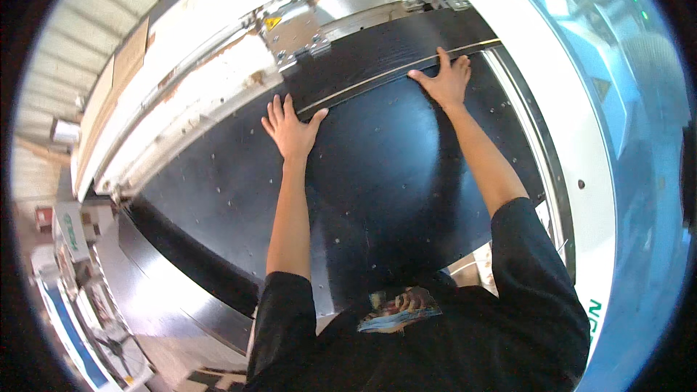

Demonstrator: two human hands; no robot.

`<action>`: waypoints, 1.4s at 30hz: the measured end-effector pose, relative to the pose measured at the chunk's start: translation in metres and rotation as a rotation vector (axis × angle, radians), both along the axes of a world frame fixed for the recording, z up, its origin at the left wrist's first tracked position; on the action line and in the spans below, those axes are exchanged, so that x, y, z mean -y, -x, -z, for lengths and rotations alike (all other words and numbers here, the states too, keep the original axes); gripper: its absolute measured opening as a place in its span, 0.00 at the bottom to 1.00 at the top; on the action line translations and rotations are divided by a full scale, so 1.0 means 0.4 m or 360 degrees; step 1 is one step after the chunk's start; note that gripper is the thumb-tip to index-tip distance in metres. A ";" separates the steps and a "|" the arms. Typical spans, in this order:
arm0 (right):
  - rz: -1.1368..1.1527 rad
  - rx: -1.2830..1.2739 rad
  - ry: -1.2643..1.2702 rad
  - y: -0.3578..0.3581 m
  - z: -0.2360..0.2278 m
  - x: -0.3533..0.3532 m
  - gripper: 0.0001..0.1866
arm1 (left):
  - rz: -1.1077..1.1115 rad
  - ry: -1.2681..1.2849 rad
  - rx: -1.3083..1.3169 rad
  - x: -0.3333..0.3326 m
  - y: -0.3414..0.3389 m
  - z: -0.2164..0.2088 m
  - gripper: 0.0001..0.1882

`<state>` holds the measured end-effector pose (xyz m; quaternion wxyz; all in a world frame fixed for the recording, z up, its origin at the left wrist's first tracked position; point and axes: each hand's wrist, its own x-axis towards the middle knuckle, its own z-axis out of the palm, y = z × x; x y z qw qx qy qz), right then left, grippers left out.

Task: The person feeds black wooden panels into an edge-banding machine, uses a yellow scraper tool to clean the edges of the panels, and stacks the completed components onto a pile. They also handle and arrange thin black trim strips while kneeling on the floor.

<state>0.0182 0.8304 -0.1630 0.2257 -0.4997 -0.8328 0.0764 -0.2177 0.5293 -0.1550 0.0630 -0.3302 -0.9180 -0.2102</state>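
A long black board [377,51] with a pale strip along its near edge lies across the far side of a dark machine table [370,174]. My left hand [292,131] rests flat by the board's left end, its fingers spread and its thumb beside the near edge. Further right, my right hand [448,87] lies over that edge, fingers apart and pointing away from me. Neither hand is closed round anything. Both arms stretch forward across the table's dark, shiny surface, which is dotted with small pale studs or holes.
Beyond the board runs a metal rail with brackets [296,33] bearing yellow warning labels. A white machine frame [573,131] curves along the right, with blue panels [599,87] outside it. A grey metal side table [167,268] stands at the lower left.
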 end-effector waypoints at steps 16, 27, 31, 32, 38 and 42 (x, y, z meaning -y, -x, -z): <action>-0.0085 -0.0875 -0.0040 -0.069 -0.005 0.061 0.29 | 0.0080 0.0157 0.0015 -0.032 -0.011 -0.041 0.52; -0.0443 -0.0338 0.0321 -0.582 -0.046 0.615 0.18 | -0.0011 0.0322 -0.0207 -0.024 -0.006 -0.003 0.43; -0.0183 -0.0266 0.0171 -0.723 0.002 0.794 0.20 | 0.0019 0.0270 -0.0541 -0.026 0.011 0.031 0.41; -0.0132 -0.0232 0.0103 -0.747 0.014 0.839 0.21 | 0.0008 0.0249 -0.0599 -0.012 0.027 0.045 0.41; 0.0818 -0.0578 0.0850 -0.942 0.227 1.146 0.25 | 0.0008 0.0247 -0.0685 -0.026 0.095 0.088 0.39; 0.1695 -0.0713 0.1655 -1.169 0.445 1.484 0.26 | 0.0211 0.0279 -0.0883 -0.023 0.030 0.089 0.41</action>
